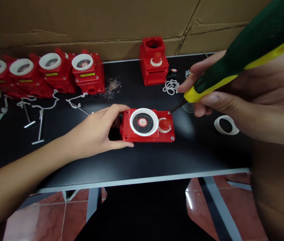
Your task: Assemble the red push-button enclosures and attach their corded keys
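Note:
A red alarm box (pixel 148 125) with a white ring and a red button on its lid lies flat on the black table (pixel 142 160). My left hand (pixel 99 132) grips the box's left end, thumb on the near side, fingers over the far edge. My right hand (pixel 234 97) is closed round a green and yellow screwdriver (pixel 242 50). Its metal tip touches the screw at the lid's far right corner (pixel 169 112).
A row of several red boxes (pixel 49 72) with white rings stands at the back left, with white cords and metal pins (pixel 40 127) in front. Another red box (pixel 154 62) stands at the back centre beside white loops (pixel 170 86). A loose white ring (pixel 225 125) lies right. Cardboard lines the back.

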